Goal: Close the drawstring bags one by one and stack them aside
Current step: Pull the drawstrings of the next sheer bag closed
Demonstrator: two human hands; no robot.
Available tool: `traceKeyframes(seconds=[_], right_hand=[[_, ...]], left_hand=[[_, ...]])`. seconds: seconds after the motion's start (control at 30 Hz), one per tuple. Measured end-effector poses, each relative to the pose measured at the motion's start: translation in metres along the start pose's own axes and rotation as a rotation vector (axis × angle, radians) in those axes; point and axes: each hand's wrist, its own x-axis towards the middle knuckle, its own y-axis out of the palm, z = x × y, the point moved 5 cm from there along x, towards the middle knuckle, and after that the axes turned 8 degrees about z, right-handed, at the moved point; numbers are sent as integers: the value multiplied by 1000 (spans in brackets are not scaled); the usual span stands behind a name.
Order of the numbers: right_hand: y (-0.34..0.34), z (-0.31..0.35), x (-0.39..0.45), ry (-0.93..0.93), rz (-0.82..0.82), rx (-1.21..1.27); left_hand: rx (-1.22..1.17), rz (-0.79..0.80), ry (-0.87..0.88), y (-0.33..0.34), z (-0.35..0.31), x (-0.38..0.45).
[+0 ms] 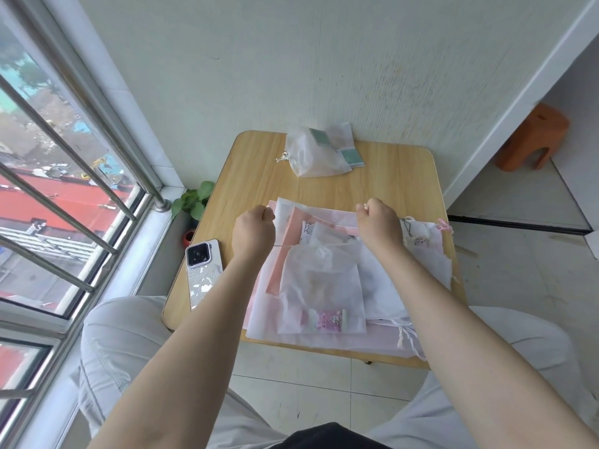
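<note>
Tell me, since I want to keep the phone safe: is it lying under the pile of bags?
No, the phone lies bare on the table near its left edge, beside the pile of bags, with nothing on it.

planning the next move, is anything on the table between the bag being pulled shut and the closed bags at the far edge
Nothing visible does. Both hands, left hand and right hand, are fisted over the pile of open bags, apparently pulling cords. Between that pile and the closed bags lies only bare table. The phone lies off to the left.

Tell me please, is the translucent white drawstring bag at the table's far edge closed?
Closed: the translucent white drawstring bag has its mouth gathered and cord knotted.
</note>
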Motion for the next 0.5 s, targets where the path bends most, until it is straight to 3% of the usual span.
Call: traceKeyframes(seconds=[0.07, 0.13, 0.23, 0.3, 0.37, 0.5], right_hand=[[1, 5, 2, -17, 18, 180], [-2, 10, 2, -18, 41, 537], [0, 19, 0, -10, 107, 883], [6, 17, -1, 11, 177, 764], [12, 10, -3, 73, 282, 510], [27, 8, -22, 120, 552, 101]], left_hand=[[-225, 3, 22, -4, -9, 1], [-529, 54, 62, -7, -22, 0], [-672, 122, 66, -4, -32, 1], [-563, 98, 7, -3, -26, 4], [-297, 106, -48, -1, -18, 6], [194, 348, -119, 21, -8, -5]])
